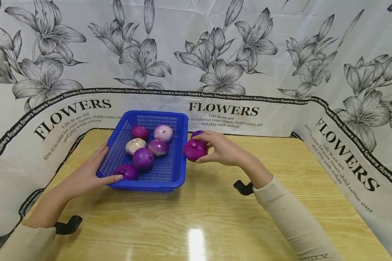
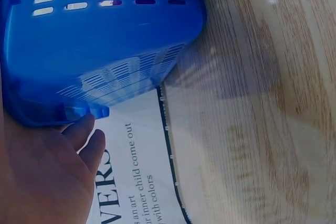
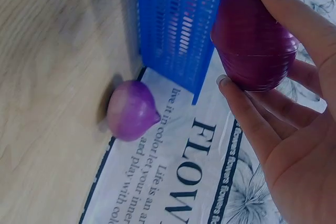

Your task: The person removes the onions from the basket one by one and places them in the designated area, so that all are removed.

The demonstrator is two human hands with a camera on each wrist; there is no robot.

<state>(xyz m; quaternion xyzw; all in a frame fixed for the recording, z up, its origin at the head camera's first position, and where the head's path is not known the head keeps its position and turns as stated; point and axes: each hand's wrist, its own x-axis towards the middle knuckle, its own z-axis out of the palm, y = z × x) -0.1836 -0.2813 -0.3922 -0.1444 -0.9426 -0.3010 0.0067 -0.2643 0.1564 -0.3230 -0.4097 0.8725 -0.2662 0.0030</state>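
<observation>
A blue plastic basket with slotted sides stands on the table. My left hand holds its left side, the thumb over the near-left rim and fingers outside; the left wrist view shows fingertips beneath the rim of the basket. Just beyond the basket's right rim, my right hand grips a dark magenta onion between thumb and fingers. The right wrist view shows this onion raised off the table. A lighter purple onion sits on the table beside the basket, mostly hidden behind my right hand in the head view.
Inside the basket lie several onions, among them a whitish onion, a pale pink onion and a purple onion. The wooden table reaches back to a white cloth printed with flowers and lettering.
</observation>
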